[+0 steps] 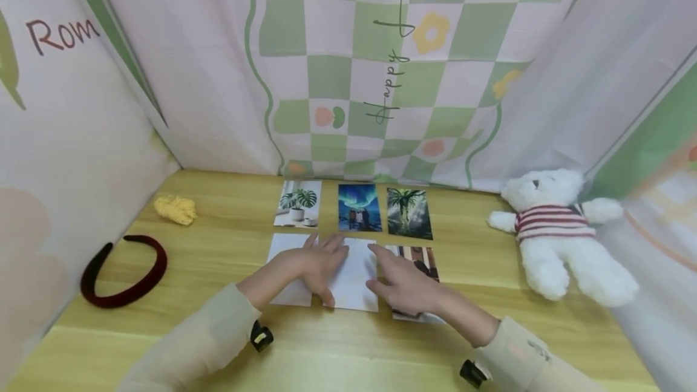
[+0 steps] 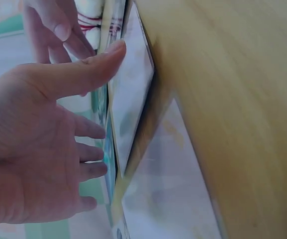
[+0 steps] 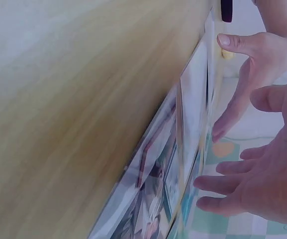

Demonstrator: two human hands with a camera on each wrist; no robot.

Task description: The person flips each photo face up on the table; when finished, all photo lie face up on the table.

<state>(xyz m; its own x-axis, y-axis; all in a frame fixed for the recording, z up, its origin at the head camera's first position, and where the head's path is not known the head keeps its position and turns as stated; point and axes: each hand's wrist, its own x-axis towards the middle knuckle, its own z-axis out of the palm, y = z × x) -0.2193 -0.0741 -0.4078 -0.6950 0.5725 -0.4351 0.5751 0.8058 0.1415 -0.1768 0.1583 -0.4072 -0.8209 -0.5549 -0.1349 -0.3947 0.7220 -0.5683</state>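
My left hand (image 1: pixel 321 262), fingers spread and straight, is over two white cards in the front row. The left white card (image 1: pixel 291 292) and the middle white card (image 1: pixel 356 283) are partly covered by it. In the left wrist view the thumb lies close to the edge of one white card (image 2: pixel 132 84); whether it touches, I cannot tell. Above the front-right picture card (image 1: pixel 427 262) is my right hand (image 1: pixel 405 280), its fingers extended, holding nothing. The right wrist view shows that glossy picture card (image 3: pixel 150 174) flat below the palm.
Behind lie a potted-plant picture (image 1: pixel 297 204), an aurora picture (image 1: pixel 359 207) and a dark-green tree picture (image 1: pixel 409 213). Yellow yarn (image 1: pixel 175 209) and a dark red headband (image 1: pixel 155 274) are at the left, a white teddy bear (image 1: pixel 555 235) at the right. A patterned curtain (image 1: pixel 381 77) hangs behind.
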